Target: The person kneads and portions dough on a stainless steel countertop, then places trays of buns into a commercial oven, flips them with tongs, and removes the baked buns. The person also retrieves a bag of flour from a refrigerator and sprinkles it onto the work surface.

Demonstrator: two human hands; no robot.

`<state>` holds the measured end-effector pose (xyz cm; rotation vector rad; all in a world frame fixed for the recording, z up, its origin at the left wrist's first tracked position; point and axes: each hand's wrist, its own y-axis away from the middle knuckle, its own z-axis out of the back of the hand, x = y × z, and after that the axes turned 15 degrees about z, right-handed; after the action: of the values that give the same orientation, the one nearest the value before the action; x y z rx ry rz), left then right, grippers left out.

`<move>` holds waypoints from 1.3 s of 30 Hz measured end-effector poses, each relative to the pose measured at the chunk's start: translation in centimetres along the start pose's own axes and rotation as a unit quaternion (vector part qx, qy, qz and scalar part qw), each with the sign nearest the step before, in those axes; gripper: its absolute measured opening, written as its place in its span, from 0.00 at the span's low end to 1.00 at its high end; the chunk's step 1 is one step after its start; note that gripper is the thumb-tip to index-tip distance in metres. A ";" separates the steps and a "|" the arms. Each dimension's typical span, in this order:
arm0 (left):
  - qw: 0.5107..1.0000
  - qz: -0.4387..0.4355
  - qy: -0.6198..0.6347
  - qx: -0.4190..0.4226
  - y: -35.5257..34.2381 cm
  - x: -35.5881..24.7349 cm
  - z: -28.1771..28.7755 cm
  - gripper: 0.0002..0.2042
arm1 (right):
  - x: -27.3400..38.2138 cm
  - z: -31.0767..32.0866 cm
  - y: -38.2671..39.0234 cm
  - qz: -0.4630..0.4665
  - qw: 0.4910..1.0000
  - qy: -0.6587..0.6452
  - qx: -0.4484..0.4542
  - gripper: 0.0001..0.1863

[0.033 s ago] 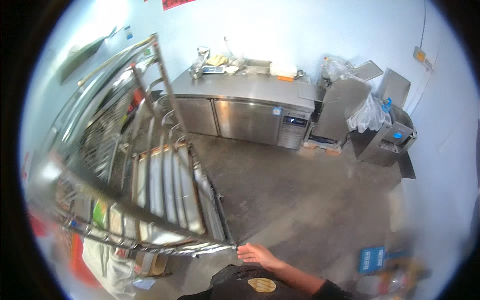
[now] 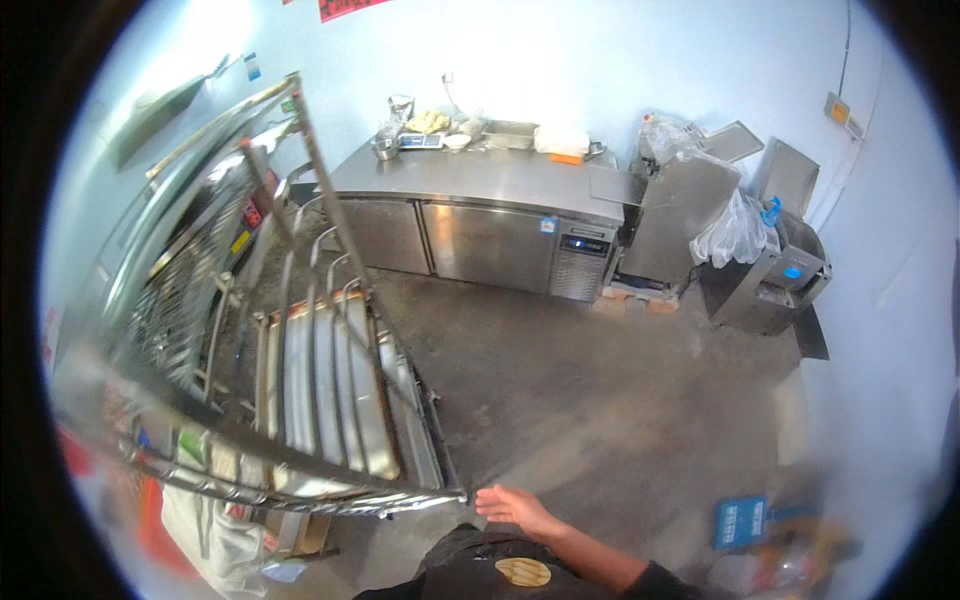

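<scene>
Ok, biggest first: metal rack (image 2: 215, 420) sits left of the right grip (image 2: 513, 508), near corner just beside the fingertips, slim gap, no contact that I can see. Steel desk (image 2: 480, 175) with cabinet doors under it: well ahead of the grip. Leaning steel machine (image 2: 690, 205): ahead and right. Shorter steel unit (image 2: 745, 292): further right again. White sack (image 2: 215, 535): left of the grip, partly behind rack rails. Pale tray (image 2: 378, 452), brownish rim: ahead-left, in the rack. Plastic bag (image 2: 733, 235): ahead-right, against the shorter unit. Blue panel (image 2: 741, 522): off right. Right grip: released, fingers straight, pointing left at the rack corner. Left grip: out of frame, can't tell. Metal bowl (image 2: 385, 151): far ahead, slightly left, on the desk.
</scene>
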<state>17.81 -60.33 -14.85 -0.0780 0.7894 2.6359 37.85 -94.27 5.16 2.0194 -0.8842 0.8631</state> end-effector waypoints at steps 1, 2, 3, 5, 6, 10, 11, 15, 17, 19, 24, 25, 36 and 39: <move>0.999 -0.021 0.014 0.042 -0.1 -4.7 -1.6 0.25 | 1.5 2.2 -1.0 0.009 1.000 -0.005 -0.005 0.33; 0.996 -0.039 0.032 0.077 -0.2 -9.0 -2.7 0.25 | 2.8 4.0 -2.5 0.022 1.000 -0.008 -0.019 0.32; 0.992 -0.050 0.048 0.104 -0.4 -12.9 -3.6 0.24 | 3.9 5.7 -4.2 0.033 0.999 -0.010 -0.032 0.31; 0.985 -0.051 0.080 0.144 -1.0 -19.5 -4.9 0.23 | 5.5 9.2 -8.7 0.038 0.999 0.000 -0.013 0.30; 0.982 -0.046 0.093 0.159 -1.5 -22.6 -5.4 0.22 | 6.1 11.7 -11.2 0.042 0.999 0.007 -0.004 0.29; 0.971 0.002 0.126 0.202 -4.3 -33.8 -6.6 0.20 | 5.5 25.0 -22.4 0.017 0.994 0.104 -0.017 0.27; 0.969 0.021 0.133 0.209 -5.0 -36.1 -6.5 0.19 | 4.9 29.5 -24.0 -0.015 0.975 0.219 -0.039 0.27; 0.949 0.118 0.169 0.238 -7.8 -44.4 -5.6 0.17 | 5.7 47.6 -24.3 -0.072 0.758 0.638 -0.116 0.27; 0.932 0.165 0.205 0.248 -9.0 -47.6 -5.0 0.16 | 8.9 53.9 -20.1 -0.166 0.741 0.650 -0.031 0.22; 0.909 0.208 0.248 0.263 -11.2 -50.9 -4.4 0.15 | 14.3 57.5 -16.7 -0.154 0.810 0.564 -0.054 0.22; 0.845 0.233 0.394 0.277 -22.2 -64.0 -3.7 0.12 | 26.4 58.8 -30.6 -0.242 0.808 0.501 -0.194 0.20; 0.838 0.221 0.417 0.274 -25.0 -67.6 -3.5 0.12 | 27.7 58.4 -34.7 -0.245 0.807 0.499 -0.201 0.19; 0.830 -0.071 0.457 0.313 -49.2 -112.8 14.1 0.14 | 52.8 41.7 -92.7 0.328 0.716 0.616 -0.002 0.11; 0.814 -0.101 0.487 0.299 -55.6 -122.7 21.7 0.15 | 65.0 34.2 -110.0 0.361 0.715 0.598 0.036 0.11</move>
<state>153.40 -48.64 -5.64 -1.3149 1.7534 1.8894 169.91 -89.30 0.19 0.6587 -0.7707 2.2584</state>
